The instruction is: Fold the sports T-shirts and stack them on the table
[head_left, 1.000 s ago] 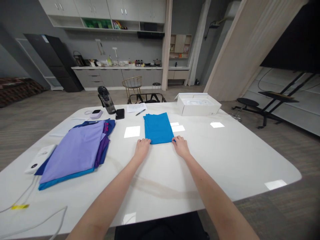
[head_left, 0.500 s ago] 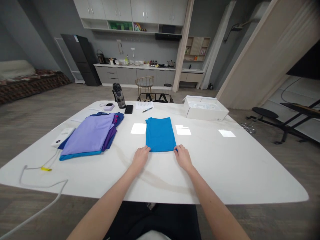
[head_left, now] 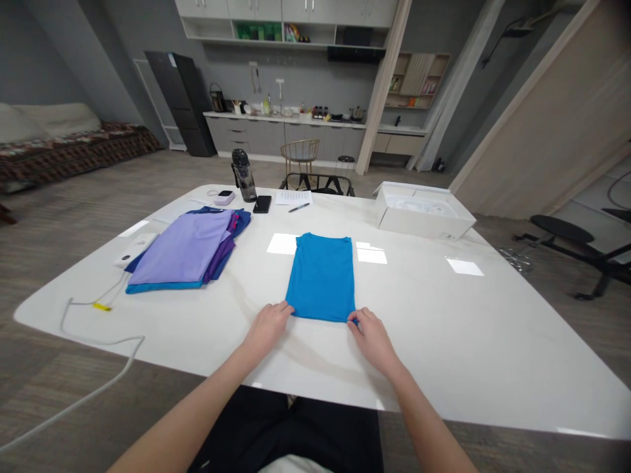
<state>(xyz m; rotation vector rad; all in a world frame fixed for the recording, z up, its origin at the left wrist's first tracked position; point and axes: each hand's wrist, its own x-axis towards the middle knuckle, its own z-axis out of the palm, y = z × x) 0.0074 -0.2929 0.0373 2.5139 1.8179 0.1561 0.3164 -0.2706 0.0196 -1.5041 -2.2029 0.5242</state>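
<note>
A blue cloth (head_left: 323, 279), folded into a rough rectangle, lies flat on the white table (head_left: 444, 328) in front of me. My left hand (head_left: 269, 326) pinches its near left corner. At the near right corner, my right hand (head_left: 371, 334) has thumb and fingers closed on the edge. Off to the left rests a stack of folded clothes (head_left: 185, 246), with a lilac piece on top and purple, navy and blue edges showing beneath.
Behind the stack stand a dark bottle (head_left: 244, 176), a phone (head_left: 262, 204) and a small lilac device (head_left: 225, 198). Paper (head_left: 294, 197) and a pen (head_left: 299, 207) lie farther right. An open white box (head_left: 424, 220) sits back right; a power strip (head_left: 135, 251) and cable (head_left: 98, 339) are left.
The blue cloth's near edge has come closer to me, held in both hands, and the cloth looks longer. The camera view has also turned and shifted a little.
</note>
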